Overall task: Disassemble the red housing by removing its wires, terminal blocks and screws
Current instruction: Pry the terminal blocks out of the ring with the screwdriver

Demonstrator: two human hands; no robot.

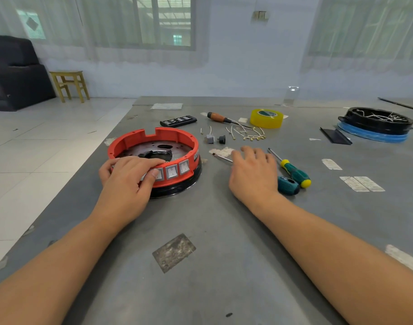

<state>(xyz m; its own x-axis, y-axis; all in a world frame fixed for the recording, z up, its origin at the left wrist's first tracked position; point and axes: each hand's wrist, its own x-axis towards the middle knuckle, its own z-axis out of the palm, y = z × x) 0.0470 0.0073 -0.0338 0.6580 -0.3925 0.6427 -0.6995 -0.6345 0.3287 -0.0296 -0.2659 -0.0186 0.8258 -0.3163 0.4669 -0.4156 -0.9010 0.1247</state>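
Now the left hand (128, 181) grips the round red housing (154, 146), its switches facing the person.

Curtained windows (163, 22), pale wall, tiled floor (48, 137), wooden stool (69, 85), dark sofa (15, 71)

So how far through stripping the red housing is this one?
Well along, it seems. Loose wires and two small removed parts already lie on the table. The left hand grips the red housing by its rim; the right hand is open over a thin tool. Three rocker switches still sit in the housing wall.
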